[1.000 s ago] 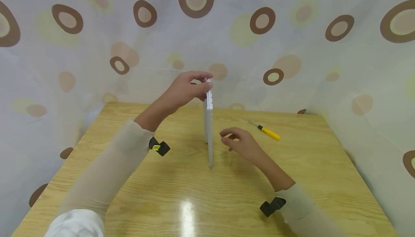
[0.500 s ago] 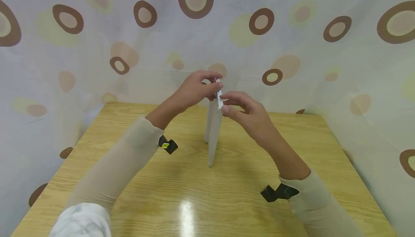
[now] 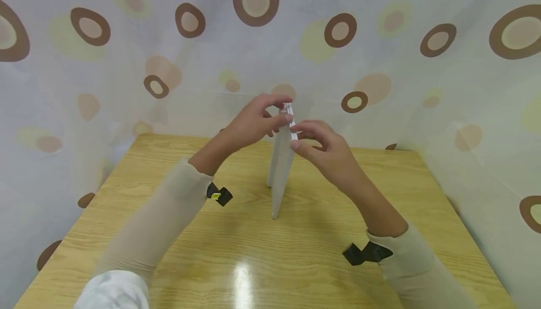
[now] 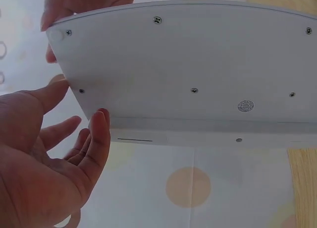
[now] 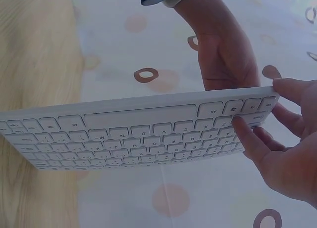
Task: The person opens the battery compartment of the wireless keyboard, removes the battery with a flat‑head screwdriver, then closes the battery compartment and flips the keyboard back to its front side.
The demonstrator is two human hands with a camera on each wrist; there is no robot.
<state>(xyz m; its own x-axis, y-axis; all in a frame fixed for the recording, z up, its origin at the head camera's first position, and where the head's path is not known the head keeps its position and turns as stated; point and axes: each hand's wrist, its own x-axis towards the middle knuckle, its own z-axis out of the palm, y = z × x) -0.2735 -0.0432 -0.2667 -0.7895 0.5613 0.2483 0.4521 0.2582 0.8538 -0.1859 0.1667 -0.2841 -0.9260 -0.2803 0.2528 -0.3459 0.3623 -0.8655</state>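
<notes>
A white keyboard (image 3: 280, 177) stands on one short end on the table, its upper end leaning right. Screws dot its plain underside (image 4: 173, 64) in the left wrist view, while its keys (image 5: 163, 131) show in the right wrist view. From the left, my left hand (image 3: 255, 121) grips the upper end, its thumb on the end edge and fingers at the far corner. My right hand (image 3: 327, 151) pinches the near top corner; in the right wrist view its fingers lie on the keys and the edge.
The wooden table (image 3: 203, 248) spreads around the keyboard's lower end. A patterned cloth (image 3: 296, 65) rises behind the table and along both sides. Each wrist wears a small black camera mount, such as the right one (image 3: 367, 253).
My right hand has risen from beside the keyboard to its top near corner. The keyboard's upper end has tilted right, my left hand moving with it. A yellow-handled screwdriver has dropped out of sight.
</notes>
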